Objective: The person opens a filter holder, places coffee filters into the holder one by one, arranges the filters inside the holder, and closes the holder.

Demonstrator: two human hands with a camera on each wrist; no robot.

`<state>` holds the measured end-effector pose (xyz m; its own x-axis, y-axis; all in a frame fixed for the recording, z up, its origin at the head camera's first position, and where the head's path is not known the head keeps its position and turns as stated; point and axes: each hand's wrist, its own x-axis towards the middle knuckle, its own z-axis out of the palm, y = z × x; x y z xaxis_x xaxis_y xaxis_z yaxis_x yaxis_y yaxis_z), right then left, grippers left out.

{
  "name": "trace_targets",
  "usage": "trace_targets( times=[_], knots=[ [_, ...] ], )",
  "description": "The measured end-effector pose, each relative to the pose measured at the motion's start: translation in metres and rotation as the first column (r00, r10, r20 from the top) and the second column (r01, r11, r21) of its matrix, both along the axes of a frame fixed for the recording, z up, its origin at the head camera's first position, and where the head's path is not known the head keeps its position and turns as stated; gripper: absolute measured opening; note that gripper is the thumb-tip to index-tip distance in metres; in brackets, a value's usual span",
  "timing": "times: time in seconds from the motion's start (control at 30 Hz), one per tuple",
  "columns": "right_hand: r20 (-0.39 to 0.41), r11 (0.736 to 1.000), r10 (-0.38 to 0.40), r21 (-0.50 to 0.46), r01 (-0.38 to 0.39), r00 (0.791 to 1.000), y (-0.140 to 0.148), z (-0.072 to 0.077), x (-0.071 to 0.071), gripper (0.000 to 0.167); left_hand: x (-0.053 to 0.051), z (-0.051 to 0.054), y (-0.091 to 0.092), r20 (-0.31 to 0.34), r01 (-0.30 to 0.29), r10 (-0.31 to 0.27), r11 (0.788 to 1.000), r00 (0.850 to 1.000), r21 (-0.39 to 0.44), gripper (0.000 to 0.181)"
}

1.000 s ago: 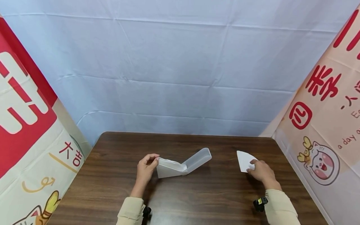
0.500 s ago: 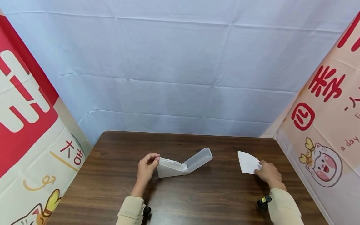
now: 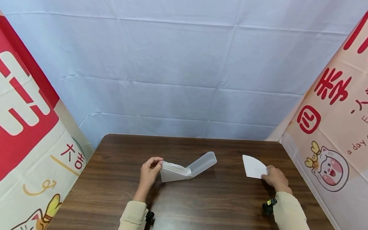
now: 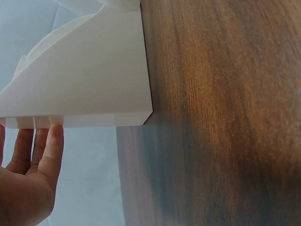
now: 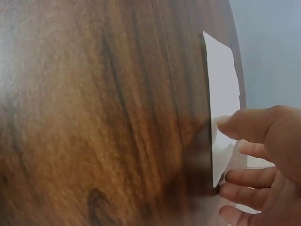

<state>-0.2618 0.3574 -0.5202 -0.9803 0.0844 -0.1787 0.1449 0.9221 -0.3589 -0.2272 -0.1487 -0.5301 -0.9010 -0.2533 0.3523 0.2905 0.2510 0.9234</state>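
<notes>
Pale blue cloth (image 3: pixel 172 64) hung behind dark wooden table (image 3: pixel 215 201), open translucent white case (image 3: pixel 172 176) pinched by left hand (image 3: pixel 149 172), white fan-shaped paper (image 3: pixel 254 167) by right hand (image 3: pixel 276 179), less covered than earlier.

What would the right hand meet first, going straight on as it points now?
The white paper, which the right hand touches. Past that, the way over the tabletop looks free in the head view, though depth is hard to judge.

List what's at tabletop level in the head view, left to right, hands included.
Left hand → white wedge-sided box → its open translucent lid → white fan-shaped sheet → right hand. Left out: the box's contents, since they overlap it.
</notes>
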Motion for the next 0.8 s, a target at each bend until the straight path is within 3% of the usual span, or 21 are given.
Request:
trace_targets(
  times=[0.6,0.8],
  knots=[
    [-0.063,0.996,-0.085,-0.028,0.083,0.994,0.0002,-0.0066,-0.002,0.056,0.0011,0.0012,0.0001,0.007,-0.022,0.022,1.0,1.0,-0.003,0.01],
    [-0.081,0.993,-0.113,-0.05,0.109,0.99,0.0003,-0.0029,0.0041,0.033,0.0013,0.0008,0.0006,0.001,-0.02,0.02,1.0,1.0,-0.006,0.01]
  ],
)
